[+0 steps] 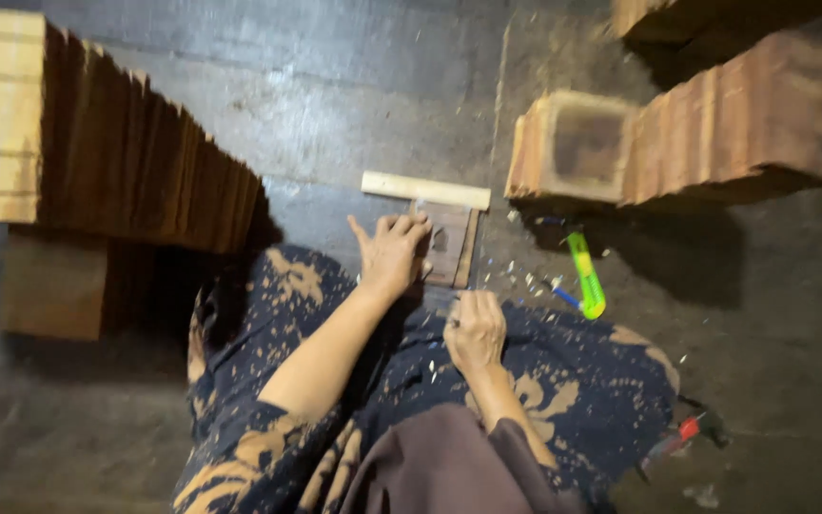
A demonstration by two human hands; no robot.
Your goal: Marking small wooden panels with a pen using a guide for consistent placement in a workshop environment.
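Dark concrete floor (335, 114) carries rows of stacked wooden frames (145, 162), then a small brown wooden panel (449, 249) butted against a pale batten (425, 189), pinned flat by the left hand (390, 252) while the right hand (475, 328), clenched, seems to pinch a thin blade; steady downward pressure would likely prevent slipping.

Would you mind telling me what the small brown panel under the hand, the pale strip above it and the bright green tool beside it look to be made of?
The small brown panel under the left hand looks like unfinished wood: matte, dull brown. The pale strip looks like raw light wood, square-edged. The green tool is probably plastic, judging by its glossy, saturated colour. Blur leaves all three uncertain.
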